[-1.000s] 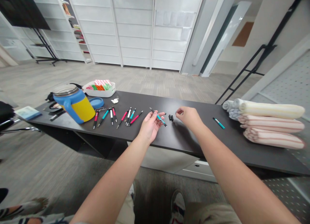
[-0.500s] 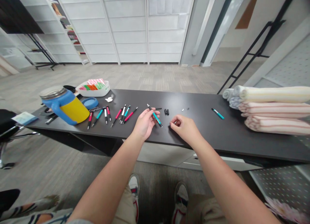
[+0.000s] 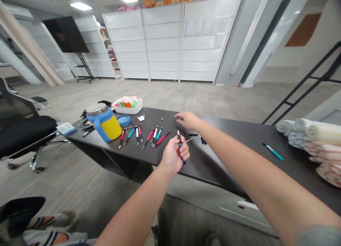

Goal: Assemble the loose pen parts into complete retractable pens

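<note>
My left hand (image 3: 172, 156) is closed around a teal and black ballpoint pen (image 3: 180, 144), held upright near the table's front edge. A thin pale stick (image 3: 190, 139), perhaps a refill, shows just right of that hand; whether it touches the fingers I cannot tell. Farther back, my right hand (image 3: 188, 120) reaches left over the table, fingers apart and apparently holding nothing. A tiny pale piece (image 3: 162, 118) lies left of its fingertips. Below the right wrist are a thin black piece (image 3: 193, 135) and small black parts (image 3: 203, 140), partly covered by the forearm.
Several red, white and teal pens (image 3: 154, 136) lie to the left. Beyond them stand a blue and yellow mug (image 3: 108, 125), a blue lid (image 3: 123, 120) and a white basket (image 3: 135, 107). A teal pen (image 3: 273, 151) and rolled towels (image 3: 314, 136) are on the right.
My right hand has moved forward and left across the table, its fingers spreading from a pinch. My left hand now wraps the pen more upright. The view has tilted up and turned left.
</note>
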The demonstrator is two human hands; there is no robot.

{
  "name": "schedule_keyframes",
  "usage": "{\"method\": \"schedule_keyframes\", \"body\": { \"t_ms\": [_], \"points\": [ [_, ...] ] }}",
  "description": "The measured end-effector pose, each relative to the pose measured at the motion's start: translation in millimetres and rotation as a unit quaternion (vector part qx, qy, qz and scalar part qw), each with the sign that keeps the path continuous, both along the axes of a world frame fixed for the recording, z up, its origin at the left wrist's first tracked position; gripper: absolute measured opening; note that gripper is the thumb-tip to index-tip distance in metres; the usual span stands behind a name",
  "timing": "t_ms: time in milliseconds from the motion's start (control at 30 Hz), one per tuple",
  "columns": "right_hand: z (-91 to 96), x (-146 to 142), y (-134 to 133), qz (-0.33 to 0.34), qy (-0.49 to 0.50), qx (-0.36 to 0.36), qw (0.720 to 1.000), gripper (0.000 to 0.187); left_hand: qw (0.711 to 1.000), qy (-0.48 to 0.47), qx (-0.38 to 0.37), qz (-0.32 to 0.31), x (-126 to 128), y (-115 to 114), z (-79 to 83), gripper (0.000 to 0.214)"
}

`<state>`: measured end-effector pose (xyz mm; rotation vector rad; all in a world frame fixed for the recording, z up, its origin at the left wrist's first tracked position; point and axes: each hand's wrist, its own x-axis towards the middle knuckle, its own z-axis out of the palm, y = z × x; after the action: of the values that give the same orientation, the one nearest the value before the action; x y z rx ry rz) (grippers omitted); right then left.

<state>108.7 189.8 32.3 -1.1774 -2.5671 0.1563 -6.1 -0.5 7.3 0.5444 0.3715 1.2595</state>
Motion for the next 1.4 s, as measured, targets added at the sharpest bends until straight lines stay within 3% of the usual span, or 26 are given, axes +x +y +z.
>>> {"method": "schedule_keyframes", "body": {
  "t_ms": [167,300,467,633,767,933,1033,1133,1167,1200,1300,1400],
  "points": [
    [-5.0,-92.0,66.3,0.077,-0.049,0.000,0.996,0.040,0.999,-0.035,-0.029,0.026,-23.8,-0.6,-3.2,0.009],
    [-13.6,-128.5,91.6,0.144,-0.078,0.002,0.987,0.034,0.996,-0.073,-0.052,0.009,-34.8,0.4,-8.5,0.010],
    [-9.7,-144.5,101.9,0.239,-0.102,-0.011,0.965,0.036,0.993,-0.099,-0.068,-0.021,-33.9,3.3,-12.0,0.010],
    [-4.2,-157.2,95.1,0.300,-0.129,-0.032,0.945,0.021,0.992,-0.096,-0.067,-0.035,-32.8,4.4,-13.2,0.013],
    [-5.2,-159.0,89.2,0.270,-0.137,-0.034,0.953,0.016,0.994,-0.092,-0.056,-0.035,-33.4,4.4,-13.4,0.015],
    [-1.6,-145.1,81.4,0.177,-0.135,-0.045,0.974,0.011,0.995,-0.078,-0.050,-0.032,-33.4,4.5,-12.4,0.015],
    [7.2,-122.7,66.7,0.120,-0.116,-0.047,0.985,0.012,0.995,-0.076,-0.050,-0.028,-33.4,4.9,-10.5,0.015],
    [17.4,-82.0,32.4,0.068,-0.061,-0.044,0.995,0.008,0.995,-0.076,-0.057,-0.014,-33.2,5.8,-8.2,0.016],
    [19.7,-64.9,15.4,0.051,-0.027,-0.051,0.997,0.010,0.995,-0.074,-0.059,-0.009,-33.1,6.1,-7.5,0.016],
    [20.8,-46.9,-4.1,0.031,0.071,-0.105,0.991,0.013,0.996,-0.071,-0.061,-0.005,-32.9,6.3,-6.6,0.017],
    [16.8,6.7,-72.1,-0.011,0.320,-0.239,0.917,0.035,0.996,-0.057,-0.061,0.004,-31.4,6.3,-3.8,0.017],
    [4.0,47.9,-136.2,-0.058,0.435,-0.263,0.859,0.042,0.997,-0.047,-0.052,0.017,-25.7,7.9,-0.3,0.015]
  ]
}}
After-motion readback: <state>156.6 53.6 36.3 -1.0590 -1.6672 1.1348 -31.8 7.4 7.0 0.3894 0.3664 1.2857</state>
